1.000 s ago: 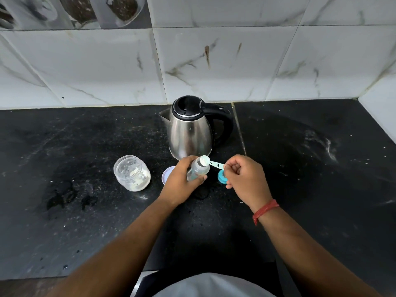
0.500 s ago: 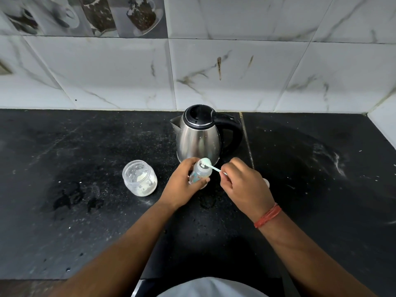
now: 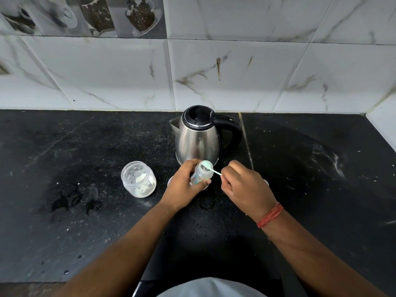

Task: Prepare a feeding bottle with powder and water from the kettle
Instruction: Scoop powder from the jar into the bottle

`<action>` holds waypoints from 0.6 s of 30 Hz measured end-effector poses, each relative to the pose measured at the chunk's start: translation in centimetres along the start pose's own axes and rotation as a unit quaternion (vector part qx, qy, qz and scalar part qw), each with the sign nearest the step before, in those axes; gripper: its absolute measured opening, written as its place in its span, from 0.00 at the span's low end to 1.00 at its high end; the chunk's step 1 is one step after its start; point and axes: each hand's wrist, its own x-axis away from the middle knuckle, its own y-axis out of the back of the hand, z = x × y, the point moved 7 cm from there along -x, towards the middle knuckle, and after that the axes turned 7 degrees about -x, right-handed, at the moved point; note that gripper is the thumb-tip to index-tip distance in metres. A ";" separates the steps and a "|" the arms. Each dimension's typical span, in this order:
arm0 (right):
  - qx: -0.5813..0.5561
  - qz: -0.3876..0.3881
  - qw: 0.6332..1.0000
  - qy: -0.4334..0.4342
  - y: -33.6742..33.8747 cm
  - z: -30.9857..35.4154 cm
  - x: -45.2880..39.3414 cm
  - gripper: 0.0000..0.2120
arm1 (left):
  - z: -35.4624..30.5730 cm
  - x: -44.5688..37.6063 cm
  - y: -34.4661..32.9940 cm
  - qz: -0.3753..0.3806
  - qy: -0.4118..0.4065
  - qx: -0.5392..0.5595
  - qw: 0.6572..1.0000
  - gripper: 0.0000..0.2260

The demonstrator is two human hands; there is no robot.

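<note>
My left hand (image 3: 182, 185) grips a small clear feeding bottle (image 3: 200, 173) with its open mouth up, just in front of the steel kettle (image 3: 198, 138). My right hand (image 3: 246, 187) pinches the handle of a pale green scoop (image 3: 209, 167). The scoop's bowl is tipped over the bottle's mouth. An open clear jar (image 3: 138, 179) with white powder in its bottom stands on the black counter (image 3: 85, 221), left of my left hand.
The kettle has a black lid and a black handle that points right. A white round lid (image 3: 169, 181) peeks out behind my left hand. Marble wall tiles (image 3: 235, 78) rise behind the counter. Powder specks and wet patches mark the counter.
The scoop's bowl has turned over onto the bottle's mouth and my right hand has come closer to the bottle. The camera has tilted, so everything sits lower in view.
</note>
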 end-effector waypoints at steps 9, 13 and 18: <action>-0.061 -0.014 0.995 -0.076 1.0 -1.6 0.6 0.07 | -0.2 0.0 -1.2 0.020 0.001 0.014 1.000 0.24; -0.146 -0.066 0.972 -0.170 2.0 -3.7 0.9 0.07 | 0.0 0.0 -2.1 0.036 0.016 0.019 0.999 0.22; -0.280 -0.082 0.911 -0.293 0.9 -5.8 2.5 0.10 | 0.7 -0.1 -3.4 0.069 0.036 -0.004 0.997 0.23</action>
